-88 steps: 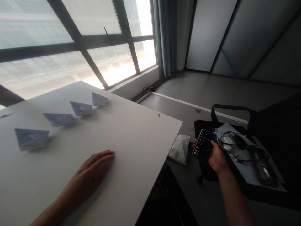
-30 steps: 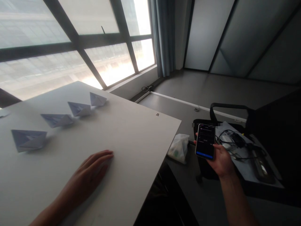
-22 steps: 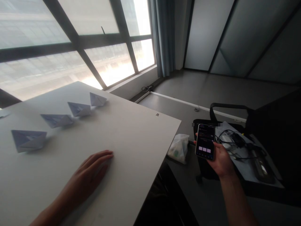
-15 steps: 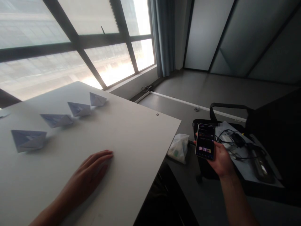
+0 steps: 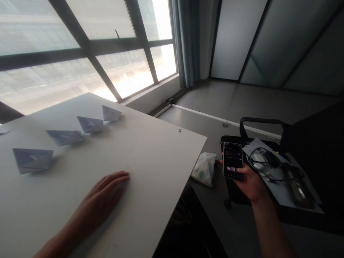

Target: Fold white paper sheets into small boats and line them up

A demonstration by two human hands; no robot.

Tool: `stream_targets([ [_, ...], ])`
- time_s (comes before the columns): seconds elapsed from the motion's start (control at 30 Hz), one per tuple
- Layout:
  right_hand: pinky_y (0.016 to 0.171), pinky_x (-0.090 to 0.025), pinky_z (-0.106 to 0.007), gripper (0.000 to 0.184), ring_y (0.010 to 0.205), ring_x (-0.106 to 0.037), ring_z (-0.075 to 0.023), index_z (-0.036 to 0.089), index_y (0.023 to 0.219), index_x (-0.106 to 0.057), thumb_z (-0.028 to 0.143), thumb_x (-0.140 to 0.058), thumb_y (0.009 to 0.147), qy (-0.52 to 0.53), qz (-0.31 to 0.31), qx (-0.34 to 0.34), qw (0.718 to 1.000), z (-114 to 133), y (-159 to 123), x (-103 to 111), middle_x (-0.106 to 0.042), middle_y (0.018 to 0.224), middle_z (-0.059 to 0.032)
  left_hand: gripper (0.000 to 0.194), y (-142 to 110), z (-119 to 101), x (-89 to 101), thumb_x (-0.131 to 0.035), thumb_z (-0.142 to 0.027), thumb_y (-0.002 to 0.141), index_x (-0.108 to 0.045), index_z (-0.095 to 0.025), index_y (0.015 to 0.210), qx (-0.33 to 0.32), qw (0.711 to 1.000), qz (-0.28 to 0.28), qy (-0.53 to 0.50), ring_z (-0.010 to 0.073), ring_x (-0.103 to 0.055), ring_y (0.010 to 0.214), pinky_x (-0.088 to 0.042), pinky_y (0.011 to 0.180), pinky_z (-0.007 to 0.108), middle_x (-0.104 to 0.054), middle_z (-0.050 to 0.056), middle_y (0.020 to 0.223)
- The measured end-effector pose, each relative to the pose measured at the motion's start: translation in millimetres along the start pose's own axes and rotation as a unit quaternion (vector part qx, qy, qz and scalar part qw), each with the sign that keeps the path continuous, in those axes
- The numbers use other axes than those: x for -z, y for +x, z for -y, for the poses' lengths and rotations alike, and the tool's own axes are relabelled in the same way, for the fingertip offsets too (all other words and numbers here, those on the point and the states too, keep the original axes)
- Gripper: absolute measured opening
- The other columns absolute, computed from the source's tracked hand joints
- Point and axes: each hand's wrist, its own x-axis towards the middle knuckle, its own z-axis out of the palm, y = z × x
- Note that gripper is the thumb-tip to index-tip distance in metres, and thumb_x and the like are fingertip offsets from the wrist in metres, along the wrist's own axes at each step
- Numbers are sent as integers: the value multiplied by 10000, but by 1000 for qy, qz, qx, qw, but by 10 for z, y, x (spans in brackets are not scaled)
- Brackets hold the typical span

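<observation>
My left hand (image 5: pixel 103 197) lies flat on the white table (image 5: pixel 150 154), its fingers stretched out and nothing in them. Beyond the table's right edge, my right hand (image 5: pixel 251 182) is wrapped round a smartphone (image 5: pixel 232 159) with a lit, dark screen. The thumb rests over the lower right part of that screen. Several folded paper boats stand in a slanting row on the table, from a near one (image 5: pixel 33 160) at the left to a far one (image 5: pixel 111 113) by the window side. None of them touches my left hand.
Right of the table stands a black office chair (image 5: pixel 258 125); cables (image 5: pixel 264 161), a sheet of paper and a dark bottle-like object (image 5: pixel 298 191) lie on its seat. A white plastic bag (image 5: pixel 204 170) is on the floor between chair and table. A window (image 5: pixel 123 71) borders the far side.
The phone's screen content has changed from a list to a page with small pictures. The thumb has moved down over the screen, and the phone has shifted slightly. My left hand stays put.
</observation>
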Motion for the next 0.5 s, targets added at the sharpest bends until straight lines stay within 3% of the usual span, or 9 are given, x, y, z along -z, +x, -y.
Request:
stream_targets([
  [0.2,1115,-354,-543,682,1274,-546,-309,326,1335,-547,118,-648,694,-40,15,40,998,-25,-24,13,-578,1401,-44,355,-20,33,-10,-530,-314,935,-577,-260,1283,-6,1000,-3,-2,244,-602,1186,-478,1025,353,-598,81,1323],
  [0.33,1102,-362,-574,663,1263,-552,-330,310,1334,-552,145,-631,697,-14,17,40,999,15,-46,-37,-568,1411,-57,337,10,21,-9,-549,-333,924,-601,-265,1250,5,1000,-7,-5,248,-616,1157,-484,1019,373,-617,73,1293],
  [0.4,1084,-374,-601,647,1261,-551,-345,310,1322,-562,159,-624,696,15,20,29,999,44,-71,-103,-557,1422,-55,324,112,-102,14,-553,-357,925,-612,-271,1232,32,999,-9,-24,259,-622,1142,-495,1004,400,-627,67,1278],
  [0.5,1006,-404,-685,605,1292,-510,-391,330,1300,-572,233,-611,704,73,42,-8,996,82,-128,-244,-553,1424,-52,361,417,-496,54,-532,-371,949,-570,-264,1292,91,988,6,-125,262,-617,1150,-510,985,412,-608,81,1313],
])
